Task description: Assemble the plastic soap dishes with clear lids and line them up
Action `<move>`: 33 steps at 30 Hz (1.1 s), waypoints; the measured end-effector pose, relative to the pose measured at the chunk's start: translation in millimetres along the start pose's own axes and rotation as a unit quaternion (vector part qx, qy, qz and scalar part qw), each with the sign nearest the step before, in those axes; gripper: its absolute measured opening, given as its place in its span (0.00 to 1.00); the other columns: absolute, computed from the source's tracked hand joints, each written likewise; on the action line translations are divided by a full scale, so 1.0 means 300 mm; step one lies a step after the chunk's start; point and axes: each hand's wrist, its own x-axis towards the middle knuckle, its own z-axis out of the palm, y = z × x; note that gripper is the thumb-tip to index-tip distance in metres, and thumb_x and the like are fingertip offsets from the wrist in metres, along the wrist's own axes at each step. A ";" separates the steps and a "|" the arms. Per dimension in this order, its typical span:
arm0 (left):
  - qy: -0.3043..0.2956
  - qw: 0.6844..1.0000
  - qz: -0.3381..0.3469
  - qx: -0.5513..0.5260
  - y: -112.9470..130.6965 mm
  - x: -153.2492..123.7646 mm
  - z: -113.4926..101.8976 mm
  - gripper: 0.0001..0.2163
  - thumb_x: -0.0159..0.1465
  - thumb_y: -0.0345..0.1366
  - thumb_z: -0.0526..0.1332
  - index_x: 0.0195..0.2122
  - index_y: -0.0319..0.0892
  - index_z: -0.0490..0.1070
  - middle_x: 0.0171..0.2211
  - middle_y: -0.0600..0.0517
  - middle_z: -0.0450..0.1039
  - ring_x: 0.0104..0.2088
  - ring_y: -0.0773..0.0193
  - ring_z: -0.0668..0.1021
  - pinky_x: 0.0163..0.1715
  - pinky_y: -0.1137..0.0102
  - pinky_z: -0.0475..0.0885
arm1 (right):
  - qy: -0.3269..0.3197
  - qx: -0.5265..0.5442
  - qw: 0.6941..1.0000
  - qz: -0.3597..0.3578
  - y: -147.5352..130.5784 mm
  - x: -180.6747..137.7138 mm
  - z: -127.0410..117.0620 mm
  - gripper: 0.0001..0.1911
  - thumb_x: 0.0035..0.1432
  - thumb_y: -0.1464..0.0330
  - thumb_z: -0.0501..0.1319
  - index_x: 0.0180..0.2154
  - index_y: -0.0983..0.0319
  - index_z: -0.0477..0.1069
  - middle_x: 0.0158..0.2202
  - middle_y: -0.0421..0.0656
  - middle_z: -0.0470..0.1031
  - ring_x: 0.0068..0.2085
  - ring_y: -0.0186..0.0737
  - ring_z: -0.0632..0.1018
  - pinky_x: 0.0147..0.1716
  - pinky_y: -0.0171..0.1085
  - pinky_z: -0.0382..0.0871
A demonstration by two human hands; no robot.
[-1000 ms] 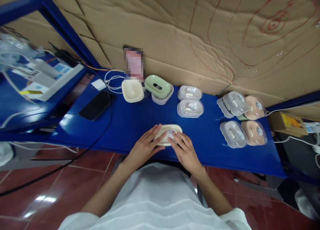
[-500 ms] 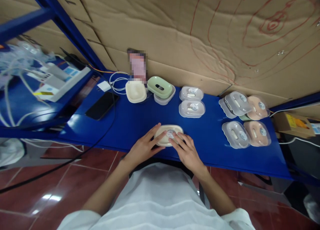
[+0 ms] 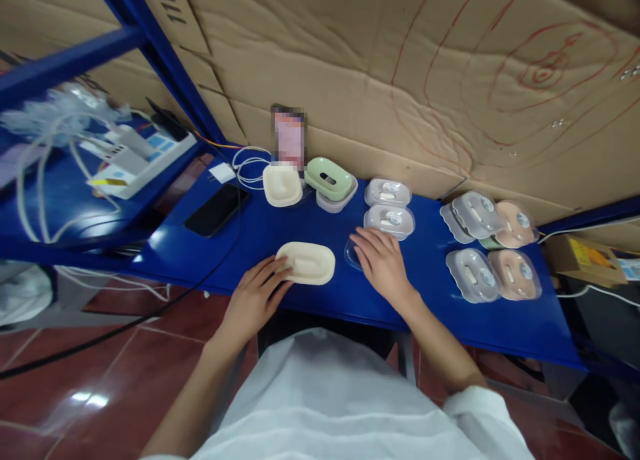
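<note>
Cream dish (image 3: 306, 262): near front edge of blue table (image 3: 260, 237), uncovered.
Your L hand (image 3: 254, 299): fingers loosely curled on dish's left end.
Your R hand (image 3: 383, 261): flat, fingers spread over clear lid (image 3: 351, 255), just right of dish.
Behind: clear-lidded boxes (image 3: 389, 220).

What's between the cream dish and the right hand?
Head view: mostly bare blue table. The cream dish sits apart from the right hand, which rests on a clear lid whose edge pokes toward the dish.
</note>
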 end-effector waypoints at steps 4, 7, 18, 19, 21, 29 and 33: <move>0.044 0.999 -0.029 0.013 0.034 -0.016 -0.021 0.09 0.75 0.37 0.63 0.54 0.45 0.78 0.58 0.44 0.80 0.62 0.46 0.79 0.61 0.48 0.77 | -0.082 -0.040 0.995 -0.027 -0.003 0.277 0.093 0.24 0.76 0.72 0.52 0.68 0.67 0.69 0.67 0.57 0.74 0.67 0.57 0.72 0.65 0.56 0.62; 0.091 0.994 -0.055 0.003 0.062 -0.033 -0.031 0.08 0.75 0.35 0.63 0.53 0.44 0.77 0.56 0.44 0.80 0.61 0.47 0.79 0.60 0.50 0.77 | -0.120 -0.058 0.991 -0.017 -0.008 0.382 0.143 0.20 0.73 0.75 0.55 0.62 0.71 0.74 0.57 0.61 0.79 0.61 0.60 0.75 0.63 0.58 0.61; 0.213 0.968 -0.132 -0.013 0.047 0.010 -0.009 0.07 0.74 0.35 0.64 0.52 0.44 0.77 0.54 0.43 0.79 0.57 0.49 0.79 0.61 0.49 0.74 | -0.043 0.040 0.996 -0.073 -0.114 0.109 0.018 0.16 0.79 0.61 0.56 0.53 0.61 0.79 0.46 0.47 0.83 0.48 0.45 0.79 0.56 0.46 0.64; 0.208 0.969 -0.133 -0.002 0.043 0.024 -0.007 0.07 0.74 0.36 0.64 0.51 0.44 0.77 0.53 0.42 0.79 0.57 0.48 0.79 0.60 0.49 0.74 | -0.041 0.042 0.995 -0.080 -0.129 0.081 0.017 0.16 0.79 0.61 0.56 0.53 0.61 0.79 0.45 0.47 0.83 0.47 0.45 0.79 0.56 0.46 0.64; 0.184 0.974 -0.131 0.020 0.033 0.045 -0.003 0.07 0.75 0.37 0.63 0.50 0.44 0.78 0.52 0.42 0.79 0.57 0.47 0.78 0.59 0.48 0.73 | -0.043 0.040 0.995 -0.086 -0.149 0.039 0.023 0.15 0.78 0.61 0.57 0.53 0.60 0.80 0.44 0.47 0.83 0.46 0.44 0.79 0.55 0.46 0.65; 0.061 0.994 -0.088 0.036 0.013 0.011 0.002 0.07 0.75 0.39 0.62 0.49 0.46 0.78 0.54 0.44 0.80 0.59 0.45 0.78 0.56 0.51 0.74 | -0.094 0.054 0.990 -0.085 -0.023 -0.008 0.003 0.24 0.75 0.60 0.62 0.68 0.55 0.71 0.65 0.48 0.77 0.68 0.52 0.74 0.72 0.59 0.59; 0.023 0.999 -0.047 0.017 0.032 -0.001 0.012 0.07 0.75 0.39 0.63 0.50 0.46 0.79 0.57 0.43 0.78 0.57 0.46 0.80 0.52 0.53 0.75 | -0.061 0.061 0.994 -0.060 0.003 -0.021 0.003 0.20 0.75 0.58 0.62 0.64 0.53 0.75 0.59 0.45 0.82 0.60 0.49 0.80 0.69 0.55 0.64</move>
